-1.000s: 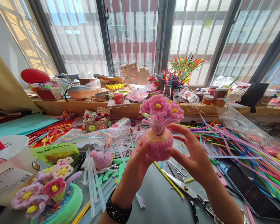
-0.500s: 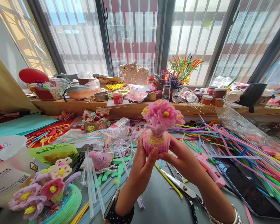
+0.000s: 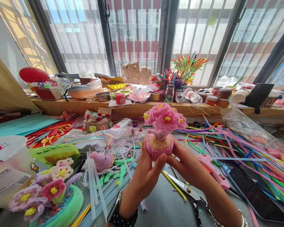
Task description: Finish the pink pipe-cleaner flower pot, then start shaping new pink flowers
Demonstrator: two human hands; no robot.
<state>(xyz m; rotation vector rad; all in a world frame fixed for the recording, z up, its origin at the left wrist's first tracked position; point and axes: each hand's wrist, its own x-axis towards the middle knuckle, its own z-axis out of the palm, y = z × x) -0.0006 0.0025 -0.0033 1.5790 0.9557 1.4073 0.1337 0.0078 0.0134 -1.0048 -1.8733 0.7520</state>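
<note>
Between my two hands I hold a small pink pipe-cleaner flower pot (image 3: 159, 148) above the table. Fuzzy pink flowers with yellow centres (image 3: 165, 118) rise from its yellow top. My left hand (image 3: 146, 170) wraps the pot's left side, its thumb lying across the front. From the right, my right hand (image 3: 183, 160) grips the other side with its fingers near the base. Scissors (image 3: 186, 189) lie open on the table below my right hand. Nearby on the right is a pink glue gun (image 3: 214, 173).
Glue sticks (image 3: 93, 189) and a pink knitted cone (image 3: 103, 161) lie left of my hands. A flower piece on a green base (image 3: 68, 205) and a plastic cup (image 3: 7, 176) stand at the left. Pipe cleaners (image 3: 246, 148) and a phone (image 3: 253, 192) cover the right side.
The flower pot has turned and tipped slightly in my hands, so its flowers face a little differently. My left thumb has slid to the right across the pot's front.
</note>
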